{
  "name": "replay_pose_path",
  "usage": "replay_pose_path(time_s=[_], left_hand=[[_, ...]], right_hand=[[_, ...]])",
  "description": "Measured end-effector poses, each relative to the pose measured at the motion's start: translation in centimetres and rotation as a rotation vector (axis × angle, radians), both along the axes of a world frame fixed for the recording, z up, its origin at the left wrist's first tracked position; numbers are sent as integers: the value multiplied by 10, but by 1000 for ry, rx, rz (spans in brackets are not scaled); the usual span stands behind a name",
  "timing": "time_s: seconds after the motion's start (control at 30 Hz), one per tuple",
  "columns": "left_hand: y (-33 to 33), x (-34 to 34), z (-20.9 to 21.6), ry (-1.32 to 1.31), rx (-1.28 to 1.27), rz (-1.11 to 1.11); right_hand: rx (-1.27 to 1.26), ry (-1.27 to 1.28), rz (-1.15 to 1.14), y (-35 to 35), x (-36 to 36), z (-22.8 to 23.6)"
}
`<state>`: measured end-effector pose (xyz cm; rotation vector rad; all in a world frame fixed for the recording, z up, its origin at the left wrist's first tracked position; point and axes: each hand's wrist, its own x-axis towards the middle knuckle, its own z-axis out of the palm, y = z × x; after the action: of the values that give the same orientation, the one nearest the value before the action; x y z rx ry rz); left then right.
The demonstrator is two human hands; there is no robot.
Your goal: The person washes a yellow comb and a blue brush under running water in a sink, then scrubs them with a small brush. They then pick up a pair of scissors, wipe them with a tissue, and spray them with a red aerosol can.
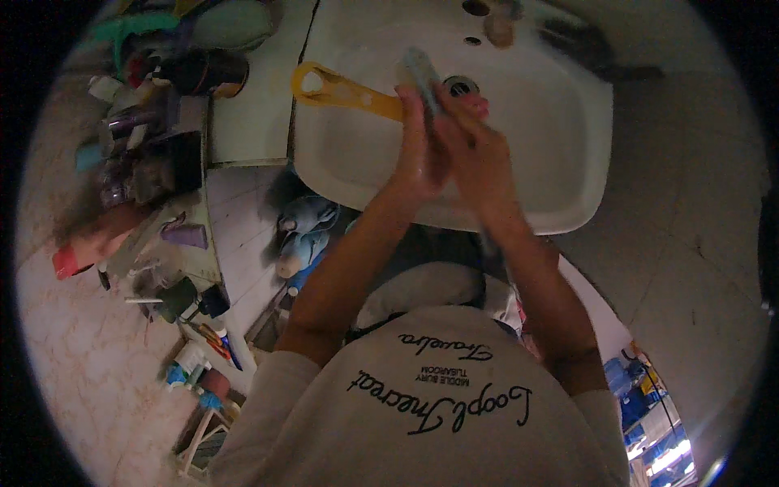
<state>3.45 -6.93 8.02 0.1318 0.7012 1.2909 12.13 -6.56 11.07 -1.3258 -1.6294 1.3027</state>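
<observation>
Washbasin [560, 154] of white ceramic fills the top of my head view, the only feed I have, and I see its bowl holding nothing but a metal drain [461, 86], with both bare hands over it. The left hand [418, 154] and right hand [480, 154] meet there, fingers bent and pressed together; blur keeps me from telling how firmly either one is closed. A yellow handle [349, 91] reaches the left hand's fingers, its long axis running from there leftward and slightly up, so its looped end points at the basin's left rim. A pale grey-green strip [419, 69] sticks up between the hands, its long axis nearly upright in my picture, tip leaning left; I can't tell whether it joins the handle. On my left, a dark cylindrical container [215, 73] sits among crowded toiletries [130, 122], contents hidden from me. Lower down, slim sticks [219, 345] with orange and blue parts stand close together, and I can't make out what holds them. For writing, I get dark lettering, partly looping script, on the white T-shirt [479, 454], upside down from where I look; labels on the left are too dim and small for me to read.
</observation>
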Motion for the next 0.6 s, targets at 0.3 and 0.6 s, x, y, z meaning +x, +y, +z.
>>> replay_pose_path(time_s=[0.3,0.6], left_hand=[[-7,4,12,85,-72,-9],[3,-22,12,-137,36,-30]], right_hand=[[27,-96,82,9,0,1],[86,-68,-151,23,21,7]])
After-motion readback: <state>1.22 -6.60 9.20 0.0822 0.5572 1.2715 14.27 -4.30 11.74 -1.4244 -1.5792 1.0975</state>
